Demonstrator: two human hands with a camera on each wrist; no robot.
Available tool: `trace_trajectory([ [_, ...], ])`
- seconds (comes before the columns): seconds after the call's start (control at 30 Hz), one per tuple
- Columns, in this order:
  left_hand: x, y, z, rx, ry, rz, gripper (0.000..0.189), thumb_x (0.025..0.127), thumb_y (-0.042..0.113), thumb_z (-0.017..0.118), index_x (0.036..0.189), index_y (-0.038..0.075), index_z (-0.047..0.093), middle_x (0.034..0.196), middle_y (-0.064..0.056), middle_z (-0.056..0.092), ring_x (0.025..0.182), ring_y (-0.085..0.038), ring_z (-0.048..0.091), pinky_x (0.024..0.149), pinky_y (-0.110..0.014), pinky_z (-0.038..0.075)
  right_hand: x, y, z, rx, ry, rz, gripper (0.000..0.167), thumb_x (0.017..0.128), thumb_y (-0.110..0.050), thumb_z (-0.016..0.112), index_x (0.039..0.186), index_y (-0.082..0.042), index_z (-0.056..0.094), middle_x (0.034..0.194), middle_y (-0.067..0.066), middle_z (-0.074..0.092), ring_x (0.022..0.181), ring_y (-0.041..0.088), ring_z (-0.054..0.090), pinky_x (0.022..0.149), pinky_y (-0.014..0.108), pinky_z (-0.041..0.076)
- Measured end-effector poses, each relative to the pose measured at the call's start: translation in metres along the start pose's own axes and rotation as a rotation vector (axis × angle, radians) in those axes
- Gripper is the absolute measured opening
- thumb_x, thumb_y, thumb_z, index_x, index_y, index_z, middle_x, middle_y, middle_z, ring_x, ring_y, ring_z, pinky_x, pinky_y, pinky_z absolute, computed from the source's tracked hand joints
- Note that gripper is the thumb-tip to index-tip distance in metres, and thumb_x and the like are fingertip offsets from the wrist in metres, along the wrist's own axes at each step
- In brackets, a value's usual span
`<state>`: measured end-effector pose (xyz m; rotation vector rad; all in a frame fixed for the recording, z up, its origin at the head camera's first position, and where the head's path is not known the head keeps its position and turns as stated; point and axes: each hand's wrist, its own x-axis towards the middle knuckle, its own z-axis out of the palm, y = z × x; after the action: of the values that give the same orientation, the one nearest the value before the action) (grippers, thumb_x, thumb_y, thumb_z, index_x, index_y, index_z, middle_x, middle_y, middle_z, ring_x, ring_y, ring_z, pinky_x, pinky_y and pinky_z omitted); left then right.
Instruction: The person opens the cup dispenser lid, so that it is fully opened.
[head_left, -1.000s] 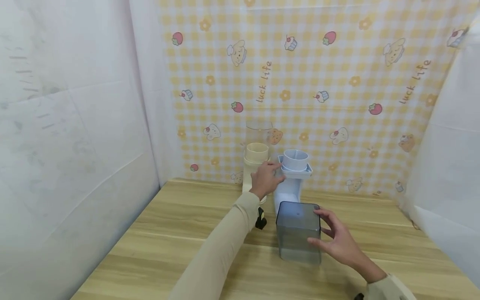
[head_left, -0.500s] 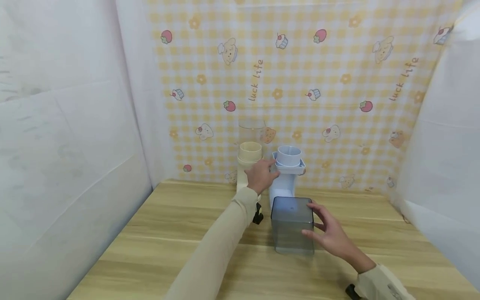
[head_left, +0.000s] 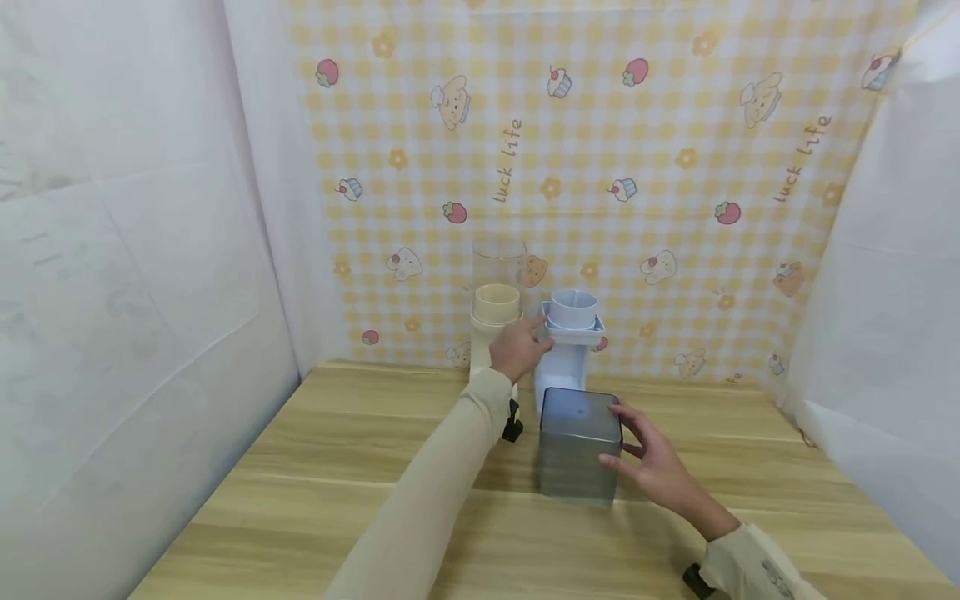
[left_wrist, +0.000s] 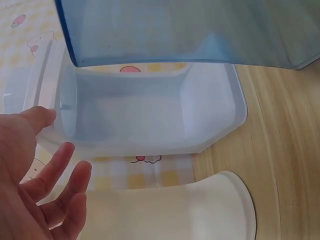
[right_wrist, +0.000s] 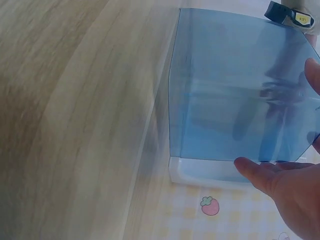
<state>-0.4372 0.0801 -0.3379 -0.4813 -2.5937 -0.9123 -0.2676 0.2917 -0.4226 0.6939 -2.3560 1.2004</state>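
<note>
- Slightly up and to the left in the head view is where the clear box [head_left: 577, 467] and the right hand [head_left: 660, 467] now appear, against a second ago; the whole view has shifted left too.
- Nearest, at the bottom edge, come two beige sleeves [head_left: 423, 500], with a black gadget [head_left: 693, 579] beside the right cuff and another by the left wrist.
- Under everything lies a wood-grain table [head_left: 337, 492].
- Gripping the box by its right side, the right hand has its thumb on the near part and its fingers spread toward the far corner.
- Tinted grey-blue and upright, the box is just in front of the blue stand [head_left: 564, 367], hiding part of its base; I cannot tell whether the box rests on the table.
- Reaching farther in, the left hand [head_left: 517, 346] pinches the left edge of the stand's tray [head_left: 576, 337], its other fingers loosely curled.
- On that tray sits a round blue cup [head_left: 573, 310].
- Just left is a cream stand [head_left: 481, 343], partly behind the left hand, with a cream cup [head_left: 497, 307] on top and a clear tube [head_left: 497, 265] rising around it.
- Behind hangs a yellow checked cloth [head_left: 675, 217], between white sheets [head_left: 135, 250].
</note>
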Motion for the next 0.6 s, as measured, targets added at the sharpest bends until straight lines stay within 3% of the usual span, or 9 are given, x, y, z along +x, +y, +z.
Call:
trace_trajectory([
  [0.47, 0.011, -0.006, 0.006, 0.021, -0.040, -0.033, 0.053, 0.094, 0.041, 0.065, 0.145, 0.032, 0.052, 0.052, 0.004, 0.042, 0.045, -0.011, 0.040, 0.042, -0.027, 0.032, 0.002, 0.002, 0.004, -0.011, 0.025, 0.006, 0.056, 0.087, -0.001, 0.073, 0.137, 0.004, 0.048, 0.150, 0.035, 0.034, 0.128, 0.051, 0.044, 0.085, 0.051, 0.053],
  [0.6, 0.011, -0.007, 0.006, -0.020, -0.043, -0.038, 0.054, 0.094, 0.038, 0.066, 0.146, 0.033, 0.050, 0.058, 0.005, 0.050, 0.051, -0.012, 0.045, 0.046, -0.029, 0.034, 0.004, 0.004, 0.006, -0.004, 0.065, 0.038, 0.051, 0.090, -0.002, 0.071, 0.136, 0.003, 0.050, 0.147, 0.032, 0.039, 0.126, 0.052, 0.047, 0.084, 0.046, 0.055],
])
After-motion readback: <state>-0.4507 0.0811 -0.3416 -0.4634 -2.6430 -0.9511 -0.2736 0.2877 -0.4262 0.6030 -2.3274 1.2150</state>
